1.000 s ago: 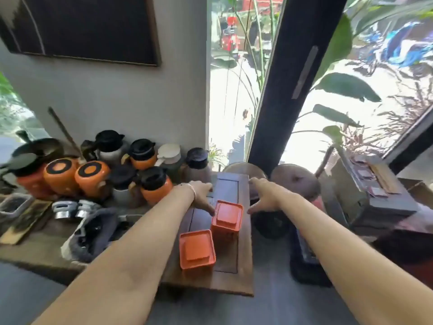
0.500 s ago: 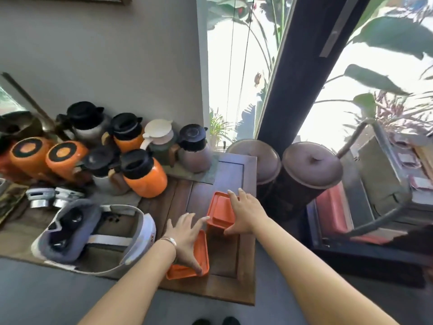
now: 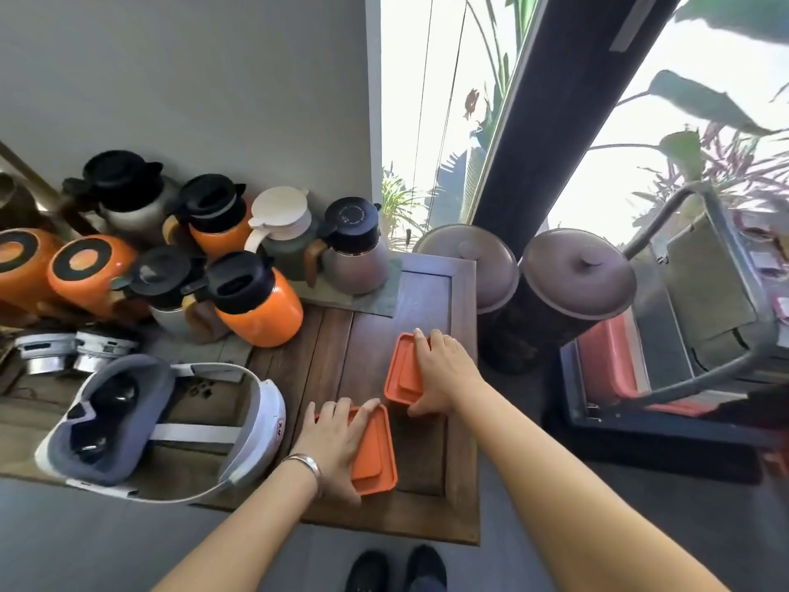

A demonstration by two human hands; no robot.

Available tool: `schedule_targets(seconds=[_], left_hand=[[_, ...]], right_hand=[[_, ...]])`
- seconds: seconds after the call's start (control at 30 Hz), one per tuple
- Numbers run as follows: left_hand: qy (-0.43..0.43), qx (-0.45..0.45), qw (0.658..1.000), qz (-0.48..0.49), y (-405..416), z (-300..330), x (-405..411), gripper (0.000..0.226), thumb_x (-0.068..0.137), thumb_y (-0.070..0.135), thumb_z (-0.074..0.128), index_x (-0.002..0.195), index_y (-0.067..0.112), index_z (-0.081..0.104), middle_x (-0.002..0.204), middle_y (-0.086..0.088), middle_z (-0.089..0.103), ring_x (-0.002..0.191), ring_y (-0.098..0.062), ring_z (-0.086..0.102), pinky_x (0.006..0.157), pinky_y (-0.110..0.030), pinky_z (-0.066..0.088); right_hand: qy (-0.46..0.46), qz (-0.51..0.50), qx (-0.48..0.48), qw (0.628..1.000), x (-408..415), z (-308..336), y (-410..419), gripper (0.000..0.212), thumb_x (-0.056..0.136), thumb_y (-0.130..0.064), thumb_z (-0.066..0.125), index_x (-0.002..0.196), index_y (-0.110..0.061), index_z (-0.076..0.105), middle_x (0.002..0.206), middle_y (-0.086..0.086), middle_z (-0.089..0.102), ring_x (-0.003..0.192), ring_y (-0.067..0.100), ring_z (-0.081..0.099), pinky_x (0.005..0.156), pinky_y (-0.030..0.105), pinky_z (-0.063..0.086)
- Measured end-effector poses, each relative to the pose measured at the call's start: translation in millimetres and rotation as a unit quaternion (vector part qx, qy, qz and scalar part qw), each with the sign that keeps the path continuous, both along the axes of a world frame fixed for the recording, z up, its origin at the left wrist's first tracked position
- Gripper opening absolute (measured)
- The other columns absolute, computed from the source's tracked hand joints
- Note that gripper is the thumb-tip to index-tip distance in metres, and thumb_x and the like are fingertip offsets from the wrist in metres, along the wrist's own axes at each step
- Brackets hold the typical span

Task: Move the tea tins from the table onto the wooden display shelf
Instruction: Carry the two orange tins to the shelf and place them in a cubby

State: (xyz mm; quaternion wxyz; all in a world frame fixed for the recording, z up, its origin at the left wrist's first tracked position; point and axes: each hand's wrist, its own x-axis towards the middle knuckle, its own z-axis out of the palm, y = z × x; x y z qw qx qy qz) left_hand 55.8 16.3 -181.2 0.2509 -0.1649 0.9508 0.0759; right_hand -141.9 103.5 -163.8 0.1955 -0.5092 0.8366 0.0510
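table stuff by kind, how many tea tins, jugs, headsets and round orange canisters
Orange tea tins: 2
Lidded jugs: 6
Round orange canisters: 2
White headset: 1
Total: 11
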Motion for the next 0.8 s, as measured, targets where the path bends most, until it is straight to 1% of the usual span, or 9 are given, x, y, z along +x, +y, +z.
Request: schedule_targets(seconds=[0.1,0.2,0.3,0.37,0.47,0.6,0.73,0.8], left_hand=[[0.009,0.008,1.000,-0.013,-6.1,-2.6,-3.8,0.130,0.051,0.063,0.073,0.145,0.030,-0.011,0.136,-0.008,0.029,0.124,-0.030,0.033,0.106,-0.046,0.027],[0.015,0.023,0.999,-0.018,-14.3,0.8,-6.1,0.128,0.048,0.065,0.069,0.145,0.030,-0.008,0.129,-0.007,0.033,0.116,-0.028,0.038,0.096,-0.042,0.036],[0.017,0.036,0.999,-0.022,-22.7,14.5,-12.8,0.127,0.043,0.067,0.065,0.144,0.033,-0.005,0.122,-0.006,0.037,0.109,-0.027,0.042,0.090,-0.040,0.039],[0.021,0.029,0.999,-0.039,-26.5,27.2,-24.8,0.127,0.042,0.066,0.064,0.144,0.034,-0.004,0.121,-0.006,0.038,0.109,-0.027,0.043,0.089,-0.040,0.040],[0.037,0.018,0.996,-0.077,-29.1,57.0,-56.7,0.126,0.043,0.067,0.063,0.146,0.034,-0.002,0.122,-0.006,0.039,0.111,-0.028,0.043,0.092,-0.040,0.041],[0.077,0.010,0.986,-0.144,-17.4,113.9,-108.7,0.124,0.045,0.076,0.060,0.145,0.037,-0.002,0.126,-0.005,0.042,0.113,-0.028,0.046,0.096,-0.040,0.042],[0.149,0.029,0.967,-0.206,15.5,184.2,-162.8,0.117,0.042,0.077,0.062,0.140,0.039,0.010,0.119,-0.001,0.047,0.109,-0.025,0.050,0.092,-0.038,0.046],[0.176,0.035,0.955,-0.236,37.0,224.5,-190.2,0.117,0.041,0.079,0.063,0.140,0.040,0.013,0.118,0.002,0.047,0.107,-0.023,0.051,0.090,-0.039,0.049]], right_hand=[[0.012,-0.008,-0.001,1.000,2.0,-4.9,-0.4,0.128,0.058,-0.061,0.079,0.150,-0.006,0.008,0.143,0.017,0.032,0.130,0.036,0.036,0.111,0.044,0.031],[0.014,-0.024,0.007,1.000,4.3,-2.9,9.9,0.127,0.053,-0.060,0.079,0.147,-0.005,0.015,0.137,0.017,0.036,0.123,0.036,0.040,0.105,0.044,0.035],[0.023,-0.032,0.028,0.999,-1.4,8.0,35.1,0.127,0.050,-0.061,0.078,0.146,-0.005,0.017,0.133,0.015,0.038,0.119,0.034,0.041,0.103,0.043,0.036],[0.034,-0.054,0.036,0.997,-10.8,22.7,53.9,0.126,0.049,-0.060,0.077,0.146,-0.004,0.018,0.132,0.015,0.038,0.117,0.033,0.041,0.102,0.043,0.037],[0.034,-0.100,0.042,0.993,-30.9,58.9,79.4,0.124,0.050,-0.059,0.078,0.145,-0.006,0.019,0.132,0.014,0.038,0.118,0.033,0.042,0.102,0.043,0.039],[0.043,-0.173,0.039,0.983,-52.6,121.2,120.7,0.119,0.051,-0.059,0.077,0.144,-0.009,0.022,0.135,0.013,0.038,0.123,0.034,0.042,0.103,0.045,0.039],[0.064,-0.248,0.039,0.966,-69.3,187.6,172.7,0.114,0.046,-0.066,0.073,0.138,-0.016,0.027,0.129,0.009,0.042,0.119,0.031,0.048,0.097,0.044,0.044],[0.066,-0.282,0.035,0.956,-75.1,222.5,204.4,0.114,0.046,-0.069,0.073,0.137,-0.018,0.028,0.128,0.007,0.042,0.118,0.031,0.050,0.094,0.045,0.048]])
